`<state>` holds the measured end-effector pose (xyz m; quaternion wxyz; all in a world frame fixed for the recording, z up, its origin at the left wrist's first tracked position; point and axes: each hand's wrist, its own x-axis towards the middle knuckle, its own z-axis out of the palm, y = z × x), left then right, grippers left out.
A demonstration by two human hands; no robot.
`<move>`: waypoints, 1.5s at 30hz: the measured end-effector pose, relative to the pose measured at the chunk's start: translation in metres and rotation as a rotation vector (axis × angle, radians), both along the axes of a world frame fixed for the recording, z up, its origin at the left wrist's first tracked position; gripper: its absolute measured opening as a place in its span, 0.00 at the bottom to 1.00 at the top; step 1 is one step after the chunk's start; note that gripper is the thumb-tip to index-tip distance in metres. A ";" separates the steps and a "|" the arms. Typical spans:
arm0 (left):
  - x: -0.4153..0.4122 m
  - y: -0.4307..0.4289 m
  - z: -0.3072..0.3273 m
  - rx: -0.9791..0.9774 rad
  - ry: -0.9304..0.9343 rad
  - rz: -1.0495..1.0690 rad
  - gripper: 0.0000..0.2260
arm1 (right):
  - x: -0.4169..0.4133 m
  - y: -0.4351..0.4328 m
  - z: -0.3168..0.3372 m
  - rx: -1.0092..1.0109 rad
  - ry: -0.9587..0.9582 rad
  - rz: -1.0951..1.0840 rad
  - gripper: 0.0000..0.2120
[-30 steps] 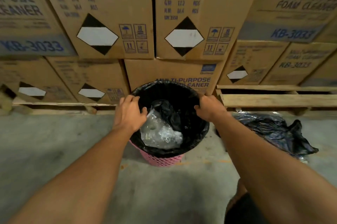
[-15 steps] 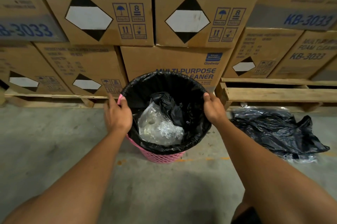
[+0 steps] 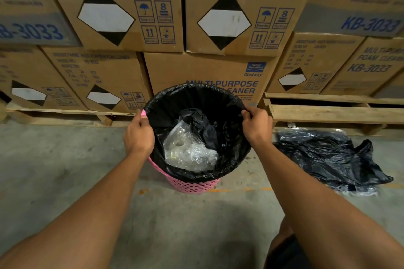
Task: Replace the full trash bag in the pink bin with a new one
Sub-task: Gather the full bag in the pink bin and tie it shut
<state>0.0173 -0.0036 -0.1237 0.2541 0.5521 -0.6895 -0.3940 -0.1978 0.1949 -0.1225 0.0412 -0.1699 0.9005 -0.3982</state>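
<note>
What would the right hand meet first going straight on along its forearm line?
The right hand pinches the trash bag rim, so that comes first; past it, probably the Glodway carton behind, depth unclear.

I get a dim, warm picture, with a soft shadow pooled on the concrete floor [image 3: 196,220] near me. Wide-angle bending tilts the cartons [image 3: 131,17] at the edges, where their print goes soft. Small glints sit on the loose black bag [image 3: 328,155].
</note>
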 end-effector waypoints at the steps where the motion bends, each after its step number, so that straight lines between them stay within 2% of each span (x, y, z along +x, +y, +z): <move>1: 0.001 -0.001 0.000 0.041 0.043 0.012 0.20 | -0.001 0.000 0.001 0.011 0.020 -0.003 0.13; 4: 0.003 -0.003 -0.003 0.156 0.094 0.047 0.22 | -0.003 0.000 0.004 0.012 0.049 -0.006 0.11; 7: 0.003 -0.003 -0.002 0.229 0.068 0.016 0.26 | -0.007 -0.001 0.004 -0.005 0.045 0.006 0.09; 12: 0.005 -0.002 0.002 0.157 0.069 -0.058 0.21 | -0.011 -0.005 0.001 0.015 -0.029 0.044 0.04; 15: 0.005 -0.003 0.003 0.254 0.189 0.054 0.21 | -0.013 -0.005 0.000 0.024 -0.041 0.051 0.09; 18: 0.003 -0.009 0.003 0.447 0.183 0.122 0.24 | -0.017 -0.004 -0.003 0.045 -0.048 0.037 0.15; 21: 0.003 -0.018 -0.004 0.584 0.162 0.093 0.29 | -0.020 -0.007 -0.004 0.066 -0.203 -0.052 0.20; 23: 0.006 -0.019 0.002 0.549 0.128 0.090 0.26 | -0.020 -0.007 -0.003 0.085 -0.289 -0.081 0.22; 25: 0.009 -0.014 0.013 0.429 0.102 0.083 0.19 | -0.019 -0.008 0.000 0.087 -0.306 -0.043 0.21; 30: 0.014 -0.014 0.014 0.160 0.108 0.086 0.13 | -0.017 -0.004 0.001 0.063 -0.160 -0.036 0.14; 32: 0.012 -0.015 0.018 0.126 0.131 0.103 0.15 | -0.011 -0.002 0.002 0.053 -0.083 -0.066 0.11; 34: 0.009 -0.015 0.019 0.151 0.172 0.137 0.22 | -0.006 -0.001 0.006 0.023 -0.036 -0.086 0.10; 36: 0.008 -0.018 0.017 0.260 0.205 0.207 0.31 | -0.002 -0.003 0.012 0.004 -0.025 -0.066 0.09; 38: 0.008 -0.023 0.009 0.416 0.231 0.239 0.36 | 0.000 -0.005 0.014 -0.011 -0.040 -0.003 0.08; 40: 0.006 -0.025 0.003 0.477 0.239 0.191 0.32 | 0.001 -0.003 0.015 -0.028 -0.075 0.020 0.06; 45: -0.003 -0.027 -0.011 0.302 0.245 0.157 0.15 | 0.001 0.003 0.015 -0.029 -0.045 -0.005 0.07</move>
